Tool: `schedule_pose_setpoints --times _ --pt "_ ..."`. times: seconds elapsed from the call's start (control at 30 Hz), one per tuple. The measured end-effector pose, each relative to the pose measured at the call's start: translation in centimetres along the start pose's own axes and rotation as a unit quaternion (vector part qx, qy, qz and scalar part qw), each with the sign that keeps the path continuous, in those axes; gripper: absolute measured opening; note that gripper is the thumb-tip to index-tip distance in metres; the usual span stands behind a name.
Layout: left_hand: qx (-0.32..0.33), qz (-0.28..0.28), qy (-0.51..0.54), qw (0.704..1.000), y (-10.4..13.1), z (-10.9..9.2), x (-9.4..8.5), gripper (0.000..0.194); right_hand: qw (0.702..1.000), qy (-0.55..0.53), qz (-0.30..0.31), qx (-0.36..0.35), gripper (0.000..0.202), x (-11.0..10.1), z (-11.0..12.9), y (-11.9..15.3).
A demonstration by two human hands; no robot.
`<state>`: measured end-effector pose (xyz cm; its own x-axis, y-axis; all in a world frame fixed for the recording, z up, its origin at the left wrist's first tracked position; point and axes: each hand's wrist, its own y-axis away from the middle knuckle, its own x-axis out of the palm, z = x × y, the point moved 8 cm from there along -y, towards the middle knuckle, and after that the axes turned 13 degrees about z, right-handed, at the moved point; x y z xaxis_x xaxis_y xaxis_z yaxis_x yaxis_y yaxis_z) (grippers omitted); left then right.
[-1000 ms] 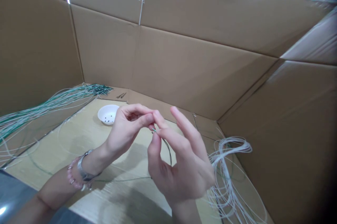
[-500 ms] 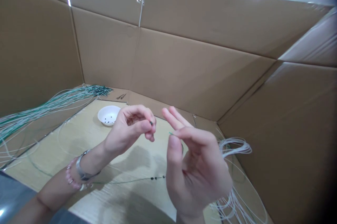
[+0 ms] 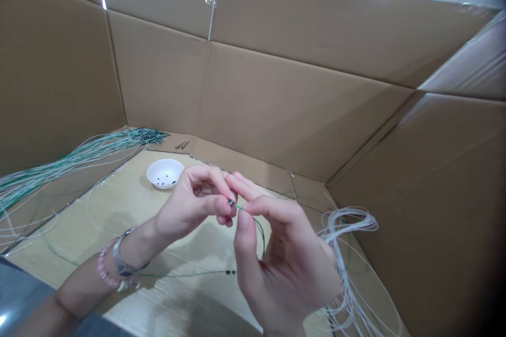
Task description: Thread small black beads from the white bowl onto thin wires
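Between its thumb and forefinger my left hand point(image 3: 201, 197) pinches a small dark bead point(image 3: 231, 203). My right hand point(image 3: 282, 252) pinches a thin green cord point(image 3: 240, 207) close to its tip, and the tip is at the bead; whether it is inside the hole cannot be made out. The cord loops down behind my right fingers. Below my hands, a thin green strand point(image 3: 182, 275) with dark beads point(image 3: 230, 272) on it runs across the board. A white bowl point(image 3: 165, 173) holding several small dark beads stands beyond my left hand.
Green and white cords point(image 3: 87, 155) lie in a bundle along the left side. White cords point(image 3: 353, 221) are coiled at the right. Small thin tools point(image 3: 182, 145) lie behind the bowl. Cardboard walls point(image 3: 300, 110) enclose the pale board point(image 3: 130, 189).
My right hand has moved left, bringing the cord tip to the bead. My left hand has lowered slightly, still pinching the bead.
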<state>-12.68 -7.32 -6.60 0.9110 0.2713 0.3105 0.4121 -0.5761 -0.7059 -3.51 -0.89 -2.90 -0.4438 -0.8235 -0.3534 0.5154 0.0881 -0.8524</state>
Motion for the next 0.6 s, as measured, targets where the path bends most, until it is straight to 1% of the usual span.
schedule_pose_setpoints --times 0.17,0.3,0.43,0.5,0.53,0.6 --pt "-0.009 -0.008 0.013 1.0 0.1 0.2 -0.2 0.008 1.0 0.02 0.007 -0.012 0.027 0.0 0.1 0.0" --pt "-0.01 0.007 0.037 0.999 0.1 0.3 0.0 0.005 0.999 0.032 0.001 -0.016 0.028 0.0 0.1 0.1" --pt "-0.011 0.012 0.029 0.999 0.1 0.4 0.0 0.002 0.998 0.051 0.01 -0.019 0.03 0.0 0.2 0.1" --pt "-0.008 0.005 -0.005 1.0 0.2 0.0 -0.2 0.002 0.997 0.068 0.022 -0.02 0.028 0.0 0.3 -0.1" --pt "-0.002 -0.001 -0.039 0.999 0.3 -0.3 -0.3 0.002 0.996 0.077 0.027 -0.022 0.027 0.0 0.4 -0.1" --pt "0.017 -0.01 -0.139 0.99 0.6 -1.5 -0.5 0.005 0.995 0.093 0.037 -0.022 0.024 -0.1 0.6 -0.3"
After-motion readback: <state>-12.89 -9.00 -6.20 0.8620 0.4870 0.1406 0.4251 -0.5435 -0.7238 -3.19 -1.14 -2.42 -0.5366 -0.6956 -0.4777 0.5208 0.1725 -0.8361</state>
